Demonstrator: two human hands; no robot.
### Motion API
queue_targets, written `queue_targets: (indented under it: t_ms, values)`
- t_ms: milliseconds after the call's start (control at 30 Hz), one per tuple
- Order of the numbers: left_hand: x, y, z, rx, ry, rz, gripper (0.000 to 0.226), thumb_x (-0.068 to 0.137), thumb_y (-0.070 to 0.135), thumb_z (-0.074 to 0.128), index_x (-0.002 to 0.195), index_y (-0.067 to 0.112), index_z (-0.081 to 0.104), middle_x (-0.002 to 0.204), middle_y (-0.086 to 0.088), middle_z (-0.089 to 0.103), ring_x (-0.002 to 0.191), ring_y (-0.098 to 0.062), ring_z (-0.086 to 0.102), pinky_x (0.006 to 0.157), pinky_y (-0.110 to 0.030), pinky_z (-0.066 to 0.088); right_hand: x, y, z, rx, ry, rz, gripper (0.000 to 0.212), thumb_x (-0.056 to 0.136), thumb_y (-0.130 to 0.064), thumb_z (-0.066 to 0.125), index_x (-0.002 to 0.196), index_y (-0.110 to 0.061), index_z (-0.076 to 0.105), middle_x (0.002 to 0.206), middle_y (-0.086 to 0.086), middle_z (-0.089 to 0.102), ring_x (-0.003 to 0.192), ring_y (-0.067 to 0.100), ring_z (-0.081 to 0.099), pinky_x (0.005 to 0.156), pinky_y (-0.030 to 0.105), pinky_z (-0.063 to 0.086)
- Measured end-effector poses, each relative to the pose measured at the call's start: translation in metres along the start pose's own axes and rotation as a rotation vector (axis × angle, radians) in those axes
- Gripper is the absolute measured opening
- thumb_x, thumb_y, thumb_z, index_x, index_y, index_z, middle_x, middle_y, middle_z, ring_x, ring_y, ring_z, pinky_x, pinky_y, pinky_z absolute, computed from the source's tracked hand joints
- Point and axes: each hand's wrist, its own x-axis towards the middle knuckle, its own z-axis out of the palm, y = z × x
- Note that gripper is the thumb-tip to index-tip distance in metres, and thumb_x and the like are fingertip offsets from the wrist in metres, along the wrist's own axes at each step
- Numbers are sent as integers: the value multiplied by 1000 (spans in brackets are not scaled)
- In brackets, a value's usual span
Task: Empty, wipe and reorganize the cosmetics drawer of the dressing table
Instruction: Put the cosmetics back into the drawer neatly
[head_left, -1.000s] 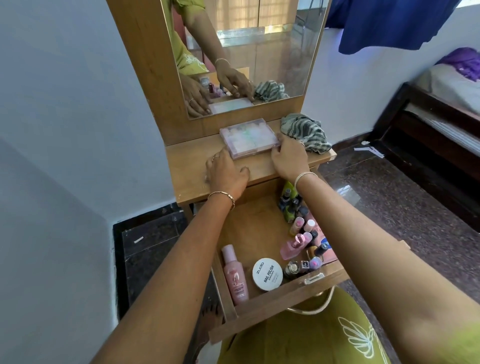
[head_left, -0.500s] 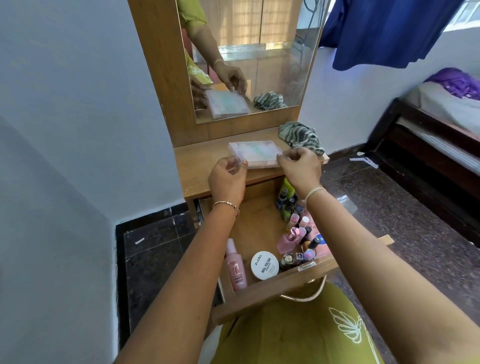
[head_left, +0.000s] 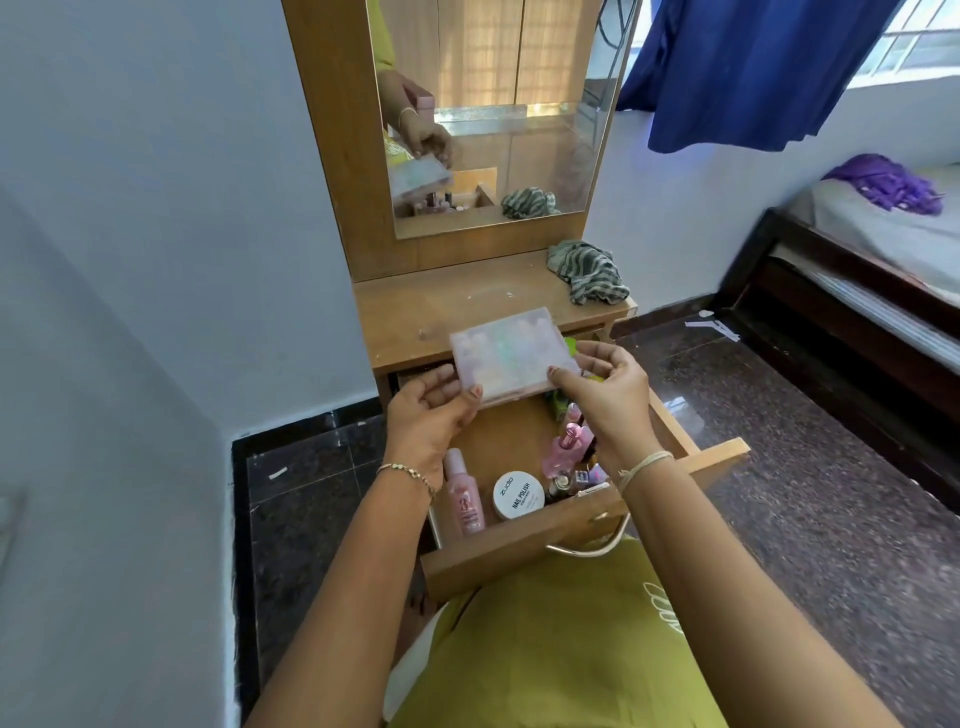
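Observation:
A flat, pale pink translucent palette case (head_left: 511, 356) is held in the air above the back of the open wooden drawer (head_left: 524, 558). My left hand (head_left: 434, 410) grips its near left corner and my right hand (head_left: 602, 389) grips its right edge. In the drawer lie a pink bottle (head_left: 464, 493) at the left, a white round nail polish remover tub (head_left: 518, 495) in the middle, and a cluster of small nail polish bottles (head_left: 569, 452) along the right side, partly hidden by my right wrist.
A striped green cloth (head_left: 587, 270) lies on the right of the dressing table top (head_left: 415, 312), under the mirror (head_left: 493, 104). A dark bed frame (head_left: 841, 312) stands to the right. A white wall is close on the left.
Both hands picked the palette case up from the table top and brought it toward me, over the drawer. The table top's middle is now bare.

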Motion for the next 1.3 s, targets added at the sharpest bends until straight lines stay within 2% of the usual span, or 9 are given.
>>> queue_targets:
  t_ms: [133,200,267,433,733,833,933,1033,1300]
  values:
    - [-9,-10,-9,30,-37,-37,45,76,-3,70,118,7,58,102,-8,69,92,-17,67,71,-23,57,-11,8,-5,65,-100,90,37,80,-7,73,113,-13,57,106,8,68,91,13,67,65,22,56]
    - [-9,-14,-15,68,-45,-63,43,77,-2,70,118,6,59,100,-6,69,93,-17,67,72,-24,58,-13,13,-7,-4,-116,87,37,81,-12,73,116,-12,59,110,8,67,97,17,66,71,28,58]
    - [-6,-18,-19,105,-48,-97,40,78,-3,69,117,4,60,96,-3,69,89,-16,68,72,-24,58,-15,17,-8,-145,-89,27,39,80,-17,75,116,-12,62,111,6,67,101,18,64,80,37,57]
    - [0,-27,-23,219,-49,-163,41,79,0,69,118,0,58,101,-11,67,78,-16,69,66,-22,57,-9,17,-8,-567,-92,-175,40,80,-30,74,117,-16,67,106,-4,66,95,8,58,80,26,47]
    - [16,-24,-14,425,-89,-193,33,82,-3,65,114,1,60,107,-13,63,94,-23,65,81,-29,56,25,17,-4,-939,-190,-192,42,79,-42,71,112,-18,70,103,1,71,92,16,63,75,30,51]
    - [25,-20,-11,586,-98,-150,34,83,-2,64,117,1,60,114,-12,61,104,-24,60,93,-40,52,33,19,-1,-966,-221,-191,42,77,-41,73,111,-17,70,103,0,70,93,16,63,73,27,47]
    - [35,-18,-8,822,-141,-118,40,83,7,67,122,3,58,119,-7,58,112,-23,55,100,-36,46,40,21,3,-1001,-259,-176,40,76,-37,75,110,-17,70,107,1,69,99,18,63,83,32,52]
    - [41,-17,-5,1064,-199,-72,39,84,14,68,121,6,59,118,-5,58,107,-19,53,88,-24,41,44,22,8,-1037,-303,-165,38,76,-34,75,109,-16,69,108,3,68,101,20,62,86,34,51]
    - [48,-28,5,1381,-257,-22,36,83,23,69,115,10,58,111,-10,60,98,-23,55,83,-30,46,52,15,19,-1101,-357,-126,28,73,-28,77,99,-20,68,105,3,68,100,23,62,86,40,53]
